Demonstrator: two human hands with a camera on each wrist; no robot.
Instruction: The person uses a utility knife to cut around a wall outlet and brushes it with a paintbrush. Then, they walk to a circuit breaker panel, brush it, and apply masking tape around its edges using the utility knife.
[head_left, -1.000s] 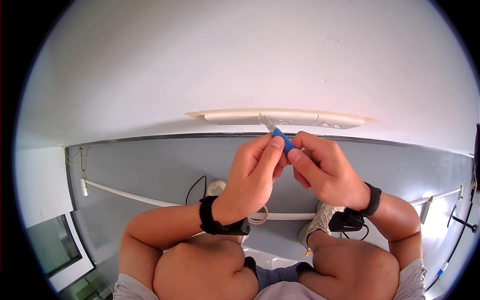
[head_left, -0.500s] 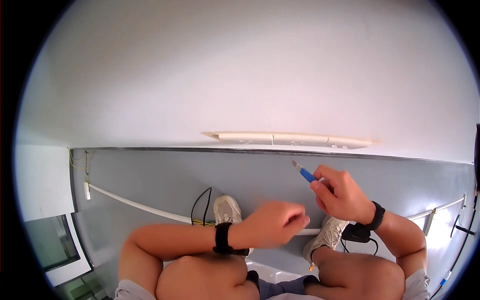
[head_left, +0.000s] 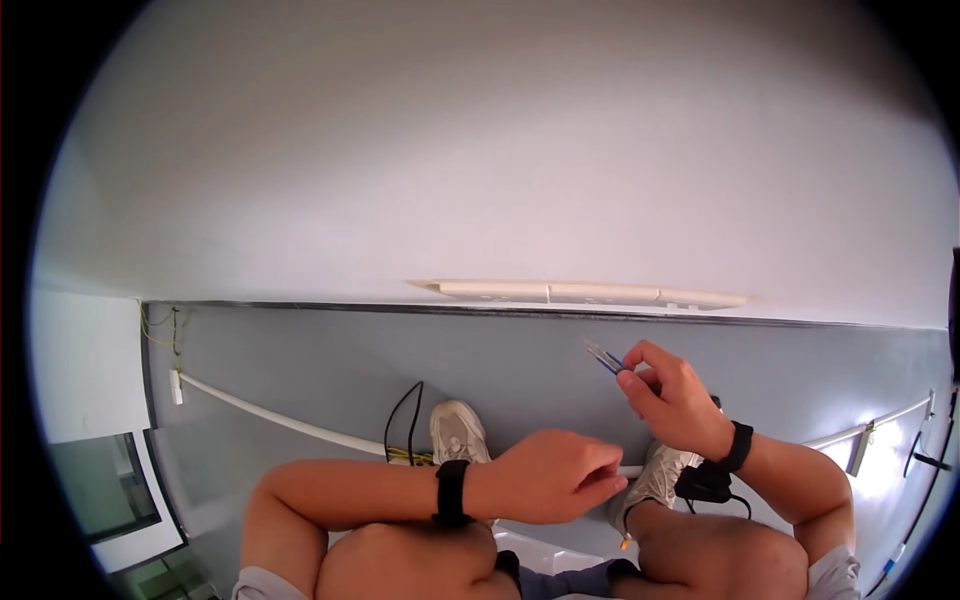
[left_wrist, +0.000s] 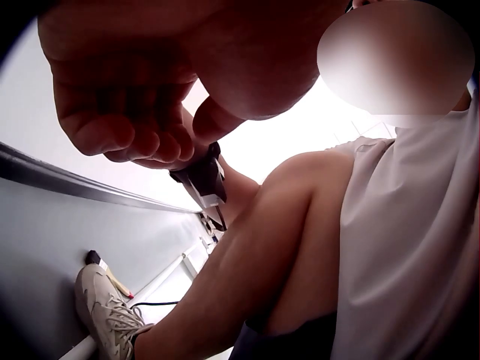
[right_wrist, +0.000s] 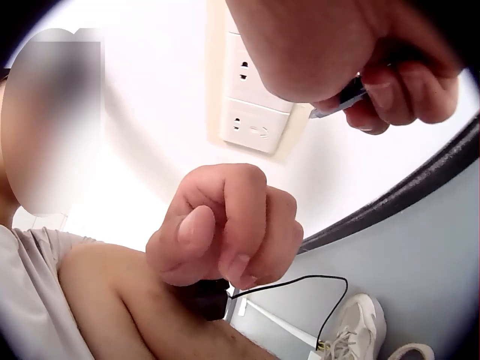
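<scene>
A blue utility knife (head_left: 607, 358) is pinched between the thumb and fingers of my right hand (head_left: 675, 395). Its blade points up and left, out toward the wall; motion blurs it. In the right wrist view, part of the knife (right_wrist: 351, 96) shows dark between the fingers. My left hand (head_left: 555, 478) hangs lower, in front of the knees, its fingers loosely curled around nothing. Ahead of both hands, a row of white wall sockets (head_left: 600, 293) sits low on the wall, edged with beige masking tape (right_wrist: 215, 112).
The white wall (head_left: 500, 160) rises ahead, with a dark baseboard (head_left: 350, 308) along the grey floor. Two light shoes (head_left: 460, 430) stand beside a white pipe (head_left: 285, 418). A black cable (head_left: 403, 410) loops by the left shoe. Near the right shoe lies a brush (left_wrist: 109, 274).
My left hand has let go of the knife and dropped toward the knees. The right hand has drawn the knife back from the sockets, down and to the right.
</scene>
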